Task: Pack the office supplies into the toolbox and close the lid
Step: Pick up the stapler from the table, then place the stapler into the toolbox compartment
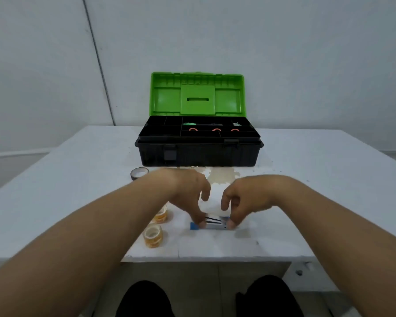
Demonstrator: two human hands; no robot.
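The black toolbox (199,154) stands at the far middle of the white table with its green lid (197,94) upright and open. Its divided tray holds three orange rings (216,129) and a green-and-black item (201,124). Near the table's front edge lies a small flat blue-and-white packet (211,225). My left hand (190,193) pinches its left end and my right hand (240,197) pinches its right end. Two clear tape rolls sit left of it, one (153,235) in front and another (161,215) partly hidden under my left wrist.
A dark roll of tape (139,173) lies in front of the toolbox's left corner. A yellowish stain (222,175) marks the table between toolbox and hands. A white sheet (214,205) lies behind the packet. My knees show below the table's front edge.
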